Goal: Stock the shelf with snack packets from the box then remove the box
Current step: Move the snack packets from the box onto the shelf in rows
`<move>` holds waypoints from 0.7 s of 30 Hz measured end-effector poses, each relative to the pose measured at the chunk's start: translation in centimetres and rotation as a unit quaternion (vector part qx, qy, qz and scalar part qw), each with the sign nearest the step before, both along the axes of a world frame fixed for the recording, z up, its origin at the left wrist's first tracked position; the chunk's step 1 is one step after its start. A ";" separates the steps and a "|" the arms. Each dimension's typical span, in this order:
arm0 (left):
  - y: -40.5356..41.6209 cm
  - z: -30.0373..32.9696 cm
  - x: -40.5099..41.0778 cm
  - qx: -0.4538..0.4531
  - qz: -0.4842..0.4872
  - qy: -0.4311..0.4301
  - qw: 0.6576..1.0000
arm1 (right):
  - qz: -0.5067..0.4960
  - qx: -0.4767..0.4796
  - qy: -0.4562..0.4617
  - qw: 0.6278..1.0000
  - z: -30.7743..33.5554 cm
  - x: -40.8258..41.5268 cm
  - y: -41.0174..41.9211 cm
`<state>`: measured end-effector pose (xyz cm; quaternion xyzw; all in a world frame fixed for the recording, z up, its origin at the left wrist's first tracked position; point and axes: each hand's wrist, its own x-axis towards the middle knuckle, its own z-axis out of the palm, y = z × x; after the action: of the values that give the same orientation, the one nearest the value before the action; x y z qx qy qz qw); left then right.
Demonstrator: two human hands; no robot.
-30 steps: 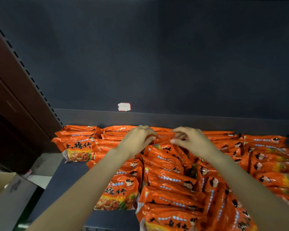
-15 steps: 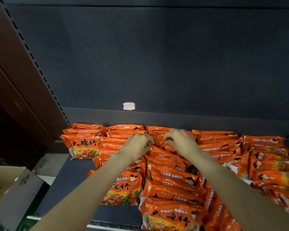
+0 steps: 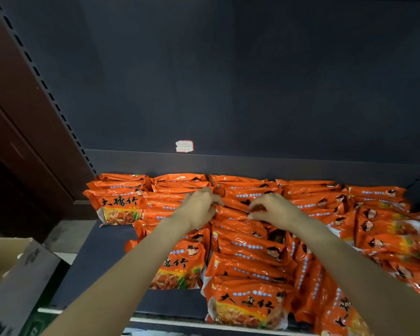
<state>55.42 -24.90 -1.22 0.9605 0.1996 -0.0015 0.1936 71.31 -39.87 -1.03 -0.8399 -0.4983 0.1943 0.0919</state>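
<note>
Orange snack packets (image 3: 250, 243) are being arranged on the dark shelf (image 3: 100, 260), lying in overlapping rows with their long axes running left to right. One packet near the back of the middle row (image 3: 233, 209) is being pinched at its top edge from both ends: the left hand (image 3: 199, 209) is curled on its left end, the right hand (image 3: 274, 210) on its right end, neither nearer than the other. Both forearms are being stretched forward and slightly inward over the front rows. The packet is lying directly between the two grips. The cardboard box (image 3: 15, 282) is standing low at the left, well apart from the hands.
</note>
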 end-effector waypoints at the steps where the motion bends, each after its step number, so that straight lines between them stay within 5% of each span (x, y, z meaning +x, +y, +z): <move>1: 0.0 0.1 -0.1 0.009 -0.005 0.008 1.000 | -0.001 -0.003 -0.004 1.000 -0.1 -0.2 0.0; 11: -0.8 -0.1 -0.2 0.074 0.026 -0.035 0.996 | -0.013 0.098 -0.139 0.985 0.3 -0.9 1.5; 15: -1.3 -0.4 -0.8 0.079 0.023 -0.049 0.995 | 0.009 0.044 -0.094 0.994 -0.2 -0.5 0.9; 18: -1.7 -0.4 -1.9 0.072 0.001 -0.117 0.991 | 0.009 0.096 -0.088 0.991 -0.2 -0.7 -1.1; 21: -1.9 -0.5 -2.5 0.091 -0.052 -0.065 0.992 | 0.006 0.119 -0.091 0.989 -0.3 -1.1 -3.0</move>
<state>52.87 -26.83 -1.75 0.9814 0.1355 0.0685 0.1178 70.20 -42.89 -1.36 -0.8339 -0.5296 0.0572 0.1448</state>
